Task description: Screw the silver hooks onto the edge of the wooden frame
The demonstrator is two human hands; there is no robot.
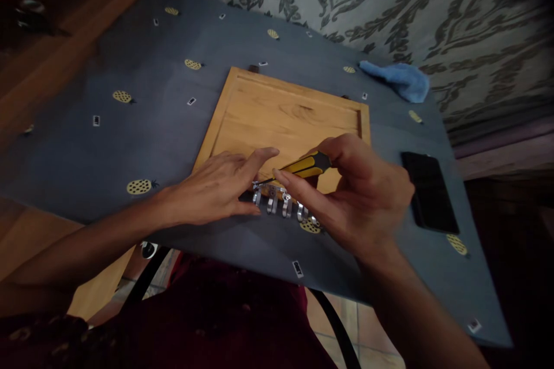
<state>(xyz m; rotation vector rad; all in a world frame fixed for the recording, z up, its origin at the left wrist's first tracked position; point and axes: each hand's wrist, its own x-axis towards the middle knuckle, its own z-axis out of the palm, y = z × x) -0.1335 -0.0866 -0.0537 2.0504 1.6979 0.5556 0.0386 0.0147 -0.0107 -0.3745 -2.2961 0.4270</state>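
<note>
My right hand point(367, 196) is closed round a screwdriver point(305, 166) with a yellow and black handle. Its thin shaft slants down to the left, and the tip meets the left end of a metal hook rack point(285, 199). The rack has several silvery hooks and lies along the near edge of a framed wooden panel point(277, 109). My left hand point(216, 187) rests on the panel's near left corner, thumb and fingers apart around the rack's left end. Its fingertips are partly out of sight, and the right hand covers the rack's right end.
A blue cloth point(400, 79) lies at the back right, by the patterned wall. To the right of the panel is a black phone point(429, 191). The table point(164, 138) wears a grey-blue cover with pineapple prints. Wooden furniture point(86, 46) stands at the left.
</note>
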